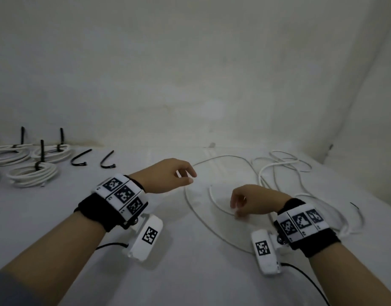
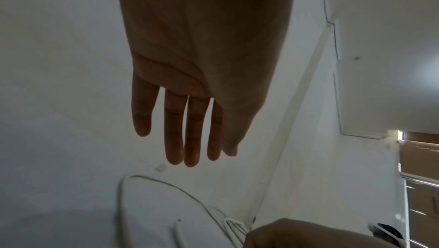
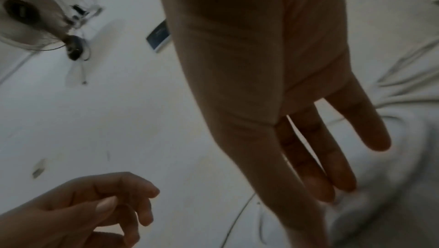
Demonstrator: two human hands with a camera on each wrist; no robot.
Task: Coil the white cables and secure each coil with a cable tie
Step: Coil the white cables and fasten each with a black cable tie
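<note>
While both hands hover empty, white cable loops between them

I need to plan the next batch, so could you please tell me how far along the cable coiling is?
Done: three coiled white cables, each bound with a black tie, lie at far left. In hand: nothing is gripped; the left hand and right hand hover over a loose white cable spread in a wide loop. Left: that cable, plus a tangle of cable at right; two spare black ties wait beside the coils.
</note>
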